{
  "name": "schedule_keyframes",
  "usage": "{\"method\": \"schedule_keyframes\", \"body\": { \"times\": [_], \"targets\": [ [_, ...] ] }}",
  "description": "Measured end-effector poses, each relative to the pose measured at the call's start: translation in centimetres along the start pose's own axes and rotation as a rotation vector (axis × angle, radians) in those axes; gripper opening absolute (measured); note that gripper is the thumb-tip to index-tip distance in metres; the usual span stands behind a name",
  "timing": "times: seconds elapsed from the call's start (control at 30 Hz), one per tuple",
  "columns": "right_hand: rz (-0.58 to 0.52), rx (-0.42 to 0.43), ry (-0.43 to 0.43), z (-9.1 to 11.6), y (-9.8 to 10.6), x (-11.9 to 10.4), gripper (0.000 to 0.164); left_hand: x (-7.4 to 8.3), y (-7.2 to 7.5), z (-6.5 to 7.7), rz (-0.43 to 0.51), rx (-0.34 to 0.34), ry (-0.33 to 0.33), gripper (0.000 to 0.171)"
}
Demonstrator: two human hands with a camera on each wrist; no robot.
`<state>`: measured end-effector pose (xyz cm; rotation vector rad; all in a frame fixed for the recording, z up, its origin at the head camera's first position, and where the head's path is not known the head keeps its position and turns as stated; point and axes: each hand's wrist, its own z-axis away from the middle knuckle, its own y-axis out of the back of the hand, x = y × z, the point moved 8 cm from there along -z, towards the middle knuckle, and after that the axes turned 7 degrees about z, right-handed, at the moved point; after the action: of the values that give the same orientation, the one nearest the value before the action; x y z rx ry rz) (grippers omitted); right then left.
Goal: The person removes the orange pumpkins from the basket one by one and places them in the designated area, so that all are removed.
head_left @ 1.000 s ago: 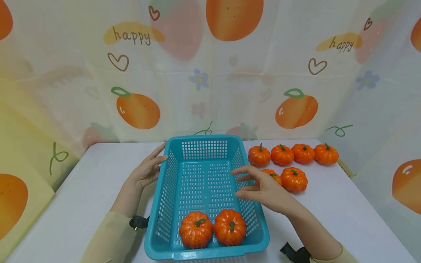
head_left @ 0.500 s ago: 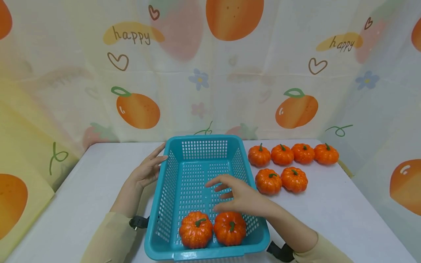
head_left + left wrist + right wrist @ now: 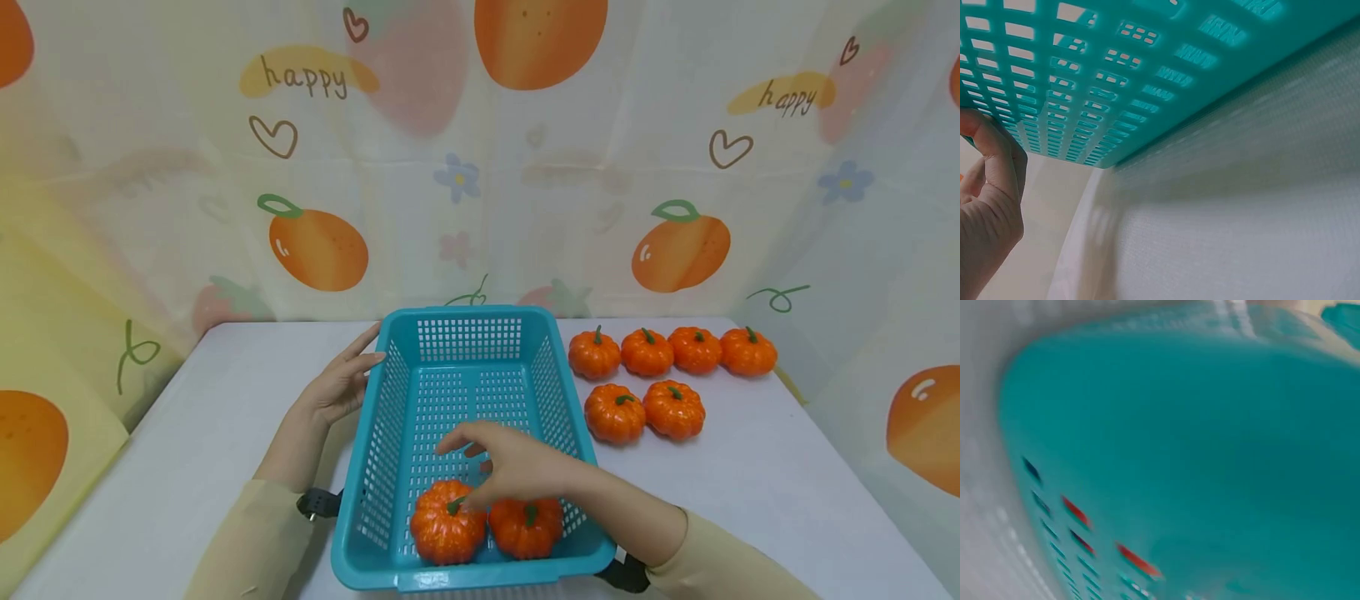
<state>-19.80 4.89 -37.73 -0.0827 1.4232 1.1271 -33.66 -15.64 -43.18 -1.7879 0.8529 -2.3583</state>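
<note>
A teal plastic basket [image 3: 362, 433] with perforated walls stands on the table, two small orange pumpkins inside its near end: a left pumpkin [image 3: 442, 529] and a right pumpkin [image 3: 525, 537]. At the basket's left side, my left hand [image 3: 341, 392] holds the rim; in the left wrist view its bent fingers [image 3: 999, 156] meet the basket edge. My right hand [image 3: 517, 467] hovers inside the basket with loosely curved, spread fingers and nothing between them. Its thumb overlaps the left pumpkin near the stem, while the hand partly covers the right pumpkin. The right wrist view shows mostly blurred basket wall [image 3: 1179, 425].
Several more pumpkins lie in two rows right of the basket, including a nearer one [image 3: 615, 414] close to the basket wall and a far-right one [image 3: 748, 352]. A fruit-printed cloth [image 3: 525, 192] hangs behind the white table [image 3: 765, 475].
My right hand has moved left and toward me, from above the basket's right wall to over the two pumpkins inside. My left hand stays at the left rim.
</note>
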Motion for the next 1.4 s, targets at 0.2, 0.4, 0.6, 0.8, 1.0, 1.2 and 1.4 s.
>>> {"method": "schedule_keyframes", "body": {
  "times": [0.2,0.4,0.6,0.8,1.0,1.2,1.4],
  "targets": [
    [0.118,-0.064,-0.021,-0.5,-1.5,0.3,0.062,0.1,0.1,-0.1,0.000,-0.004,0.000,0.067],
    [0.199,-0.101,-0.038,-0.5,-2.1,0.4,0.068,0.2,0.2,-0.2,-0.019,-0.005,-0.007,0.066],
    [0.268,-0.119,-0.021,-0.8,-2.6,0.6,0.078,0.3,0.1,-0.1,-0.021,-0.012,-0.007,0.065],
    [0.380,-0.170,0.014,-0.8,-3.6,0.7,0.084,0.3,0.1,0.0,-0.010,-0.014,-0.005,0.067],
    [0.397,-0.181,0.033,-0.7,-3.9,0.7,0.083,0.2,0.1,0.0,-0.005,-0.010,-0.002,0.067],
    [0.382,-0.177,0.059,-0.6,-3.7,0.5,0.082,0.0,0.1,0.1,-0.009,-0.002,-0.003,0.067],
    [0.343,-0.150,0.065,-0.6,-3.2,0.5,0.082,0.0,0.0,0.0,-0.005,-0.006,-0.005,0.067]
  ]
}}
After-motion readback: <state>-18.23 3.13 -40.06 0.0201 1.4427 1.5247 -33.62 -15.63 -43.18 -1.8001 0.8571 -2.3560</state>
